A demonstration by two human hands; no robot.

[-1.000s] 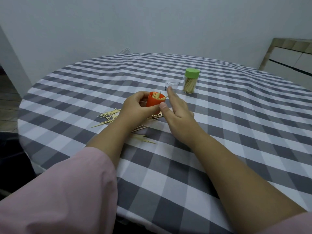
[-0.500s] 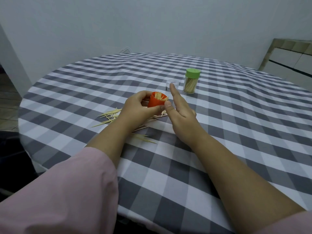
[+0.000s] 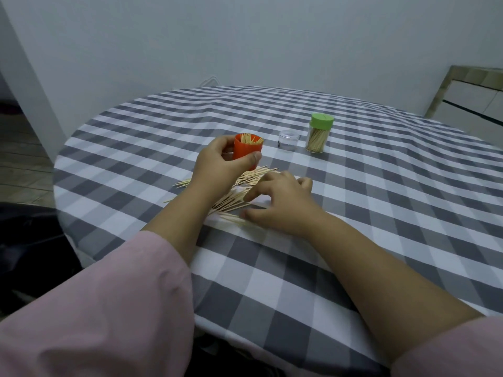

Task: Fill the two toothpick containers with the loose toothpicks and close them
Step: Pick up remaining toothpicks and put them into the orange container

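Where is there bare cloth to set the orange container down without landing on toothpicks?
Bare checked tablecloth lies right of the right hand, and also beyond the green-lidded clear jar and small clear cap. Crowded: the loose wooden toothpicks spread between both hands, beneath the orange plastic container held by the left hand.
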